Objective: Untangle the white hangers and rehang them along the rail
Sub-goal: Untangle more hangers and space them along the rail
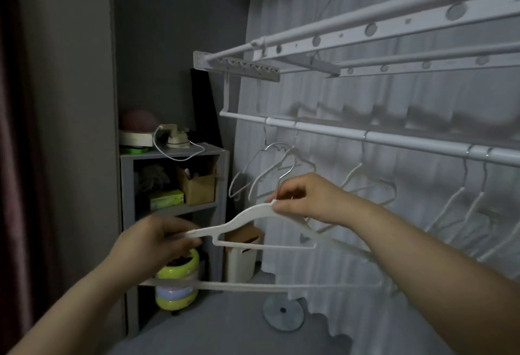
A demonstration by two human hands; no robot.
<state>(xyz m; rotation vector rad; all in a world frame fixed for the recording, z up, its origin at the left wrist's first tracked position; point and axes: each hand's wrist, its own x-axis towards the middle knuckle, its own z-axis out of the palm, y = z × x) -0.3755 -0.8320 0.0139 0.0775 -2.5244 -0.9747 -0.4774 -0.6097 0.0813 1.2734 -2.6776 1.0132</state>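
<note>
Two grips share one white plastic hanger with a silver wire hook point(244, 216), held below the white metal rail point(394, 138) and slanting down to the left. The left grip point(157, 242) is clenched around the tip of the hanger's left arm, fingers curled over it. The right grip point(306, 199) pinches the neck where the hook rises. A long white bar point(281, 286), blurred, runs beneath both wrists; whether it joins the held hanger I cannot tell. Five white hangers point(444, 208) hang along the rail before a pale pleated curtain point(365, 95). A grey shelf unit point(126, 185) stands to the left.
</note>
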